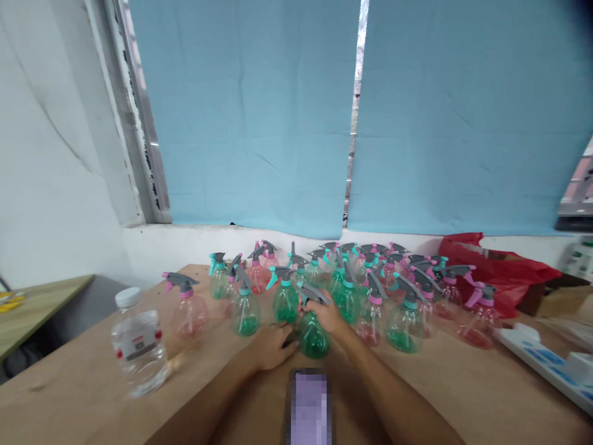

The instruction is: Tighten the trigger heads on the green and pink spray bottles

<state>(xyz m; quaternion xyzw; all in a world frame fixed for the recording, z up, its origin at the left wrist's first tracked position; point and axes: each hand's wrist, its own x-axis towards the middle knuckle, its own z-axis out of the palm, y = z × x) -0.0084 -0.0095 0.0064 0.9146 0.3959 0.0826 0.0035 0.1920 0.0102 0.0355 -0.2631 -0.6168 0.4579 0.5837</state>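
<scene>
My right hand (pixel 325 314) is wrapped round the neck of a green spray bottle (pixel 314 339), just under its grey spray head. This bottle is at the front middle of the group, with green liquid inside. Beside it on the left, low over the wooden table, is my left hand (pixel 274 347). Its fingers point toward the bottle with a dark gap between them, and I see nothing held in it. Close by are another green spray bottle (pixel 285 303), one with a grey head (pixel 246 315) farther left, and a pink spray bottle (pixel 370 321) to the right.
Several more pink and green spray bottles crowd toward the wall. A capped water bottle (pixel 139 346) stands at the left. In front lies a blurred purple phone-like object (pixel 310 408). At the right are a white power strip (pixel 546 358) and a red plastic bag (pixel 500 275).
</scene>
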